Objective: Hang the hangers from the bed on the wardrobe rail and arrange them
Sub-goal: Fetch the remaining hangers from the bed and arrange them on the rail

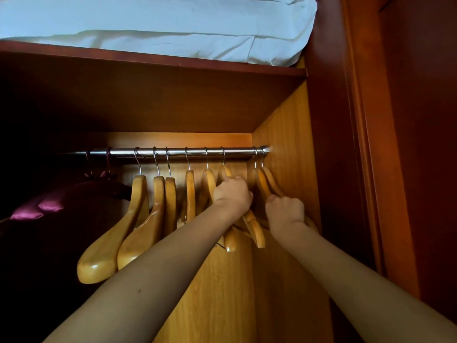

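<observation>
Several light wooden hangers (138, 219) with metal hooks hang on a chrome wardrobe rail (178, 152). My left hand (232, 194) grips the shoulder of one hanger (223, 172) right of the rail's middle. My right hand (285, 209) grips a hanger (263, 184) from the pair that hangs at the rail's right end, close to the wardrobe's side wall. The lower arms of the held hangers are partly hidden behind my hands and wrists.
A dark purple satin garment (49, 209) hangs at the rail's left end. A wooden shelf (153, 60) above the rail carries folded white bedding (158, 23). The wardrobe's side panel (286, 149) and door frame (358, 144) close off the right.
</observation>
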Demonstrator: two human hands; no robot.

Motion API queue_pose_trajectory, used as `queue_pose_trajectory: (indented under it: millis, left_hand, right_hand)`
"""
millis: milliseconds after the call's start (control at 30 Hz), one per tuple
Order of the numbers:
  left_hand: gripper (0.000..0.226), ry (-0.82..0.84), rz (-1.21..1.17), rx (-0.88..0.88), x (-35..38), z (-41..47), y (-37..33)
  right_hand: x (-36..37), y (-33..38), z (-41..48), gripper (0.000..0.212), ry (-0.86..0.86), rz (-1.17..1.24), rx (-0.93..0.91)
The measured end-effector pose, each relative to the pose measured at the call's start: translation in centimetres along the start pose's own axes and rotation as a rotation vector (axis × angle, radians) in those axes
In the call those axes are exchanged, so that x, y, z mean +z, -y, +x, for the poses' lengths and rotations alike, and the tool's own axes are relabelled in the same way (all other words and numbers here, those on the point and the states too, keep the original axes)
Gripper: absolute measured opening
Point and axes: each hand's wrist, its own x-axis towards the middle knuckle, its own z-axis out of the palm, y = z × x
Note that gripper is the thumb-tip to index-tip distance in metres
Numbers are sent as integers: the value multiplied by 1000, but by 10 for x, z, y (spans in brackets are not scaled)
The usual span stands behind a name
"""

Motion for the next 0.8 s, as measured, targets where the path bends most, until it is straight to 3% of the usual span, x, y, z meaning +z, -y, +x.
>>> queue_pose_trajectory:
  millis: [133, 367, 567, 800]
  left_hand:
    - [32, 106, 3, -50, 4, -1, -4]
    - [21, 129, 0, -51, 5, 0, 1]
    - [21, 100, -5, -62, 5, -1, 2]
    - [32, 106, -36, -71, 5, -3, 6]
  right_hand:
    - [4, 4, -4, 19, 33, 40, -9]
    - [1, 1, -6, 14, -49, 288, -36]
    - [-9, 19, -8, 19, -84, 274, -109]
    - [-9, 20, -10, 21, -95, 197, -66]
